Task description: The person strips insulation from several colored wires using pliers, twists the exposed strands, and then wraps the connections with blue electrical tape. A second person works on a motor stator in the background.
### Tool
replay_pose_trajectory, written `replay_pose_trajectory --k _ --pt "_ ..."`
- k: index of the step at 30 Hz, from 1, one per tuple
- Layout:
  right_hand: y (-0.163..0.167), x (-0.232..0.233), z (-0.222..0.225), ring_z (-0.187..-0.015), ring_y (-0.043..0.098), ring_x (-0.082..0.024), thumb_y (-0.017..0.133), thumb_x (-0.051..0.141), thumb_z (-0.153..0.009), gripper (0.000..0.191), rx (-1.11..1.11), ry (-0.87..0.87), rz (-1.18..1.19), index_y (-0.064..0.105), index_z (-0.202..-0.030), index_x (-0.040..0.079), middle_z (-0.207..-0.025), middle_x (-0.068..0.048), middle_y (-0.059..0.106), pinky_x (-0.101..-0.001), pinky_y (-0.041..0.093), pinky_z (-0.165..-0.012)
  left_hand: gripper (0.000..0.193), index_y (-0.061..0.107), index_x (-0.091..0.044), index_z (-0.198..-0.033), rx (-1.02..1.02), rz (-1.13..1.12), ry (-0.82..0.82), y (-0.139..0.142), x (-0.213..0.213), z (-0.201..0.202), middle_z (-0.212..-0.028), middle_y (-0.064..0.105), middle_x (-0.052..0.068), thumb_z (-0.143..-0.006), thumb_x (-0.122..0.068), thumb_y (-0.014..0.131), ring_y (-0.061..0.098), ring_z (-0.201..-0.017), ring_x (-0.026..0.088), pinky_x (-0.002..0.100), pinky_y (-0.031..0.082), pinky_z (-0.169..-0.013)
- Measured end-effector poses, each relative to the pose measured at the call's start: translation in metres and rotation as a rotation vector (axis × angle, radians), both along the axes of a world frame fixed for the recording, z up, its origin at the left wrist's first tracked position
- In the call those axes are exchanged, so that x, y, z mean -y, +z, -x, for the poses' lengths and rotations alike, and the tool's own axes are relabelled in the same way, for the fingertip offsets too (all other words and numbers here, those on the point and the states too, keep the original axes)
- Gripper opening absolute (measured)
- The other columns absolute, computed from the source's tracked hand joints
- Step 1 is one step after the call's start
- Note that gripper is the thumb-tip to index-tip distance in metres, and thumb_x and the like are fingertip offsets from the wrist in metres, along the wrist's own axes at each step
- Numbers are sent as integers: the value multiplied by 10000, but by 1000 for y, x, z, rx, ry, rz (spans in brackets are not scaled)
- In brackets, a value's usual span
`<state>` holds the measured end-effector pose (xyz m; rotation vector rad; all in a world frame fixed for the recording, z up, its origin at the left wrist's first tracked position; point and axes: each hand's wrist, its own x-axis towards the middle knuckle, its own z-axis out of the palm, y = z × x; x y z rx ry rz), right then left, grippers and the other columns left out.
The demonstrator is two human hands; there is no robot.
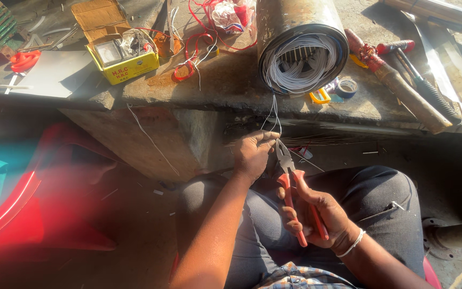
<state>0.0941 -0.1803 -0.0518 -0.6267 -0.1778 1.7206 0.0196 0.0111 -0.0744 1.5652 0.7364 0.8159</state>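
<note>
L hand (pixel 252 155) pinches 2 wires (pixel 275 115) – R hand (pixel 322 214) grips 1 pliers (pixel 295 187).

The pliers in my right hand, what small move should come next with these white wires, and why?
Probably close the pliers on the white wires. The left hand pinches the strands hanging from the metal cylinder on the bench edge, and the right hand holds the red-handled tool with its jaws open right beside them, so a squeeze looks due.

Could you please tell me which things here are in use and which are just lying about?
In use:
left hand pinching white wires
right hand holding red-handled pliers
motor stator the wires hang from

Lying about:
yellow box
hammer
tape roll
red wire
</note>
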Motion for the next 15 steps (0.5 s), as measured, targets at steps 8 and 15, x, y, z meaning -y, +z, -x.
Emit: replay_pose_trajectory --k 8,15 --pt "-9 -2 -33 -734 725 -261 429 452 -956 449 582 215 349 534 -1327 222 -861 -125 653 -424 581 -578 256 786 -121 -1143 -118 -13 12 16 6 13 -905 772 -12 -921 -82 664 659 -759 64 228 559 -746" --pt "-16 -8 -79 -635 590 -194 569 409 -992 567 1453 310 288 460 -1515 221 -757 -91 586 -344 516 -579 194 771 -62 -1047 -262 58 78 24 10 15 -844 758 35 -918 -184 692 684 -729 97 290 554 -703"
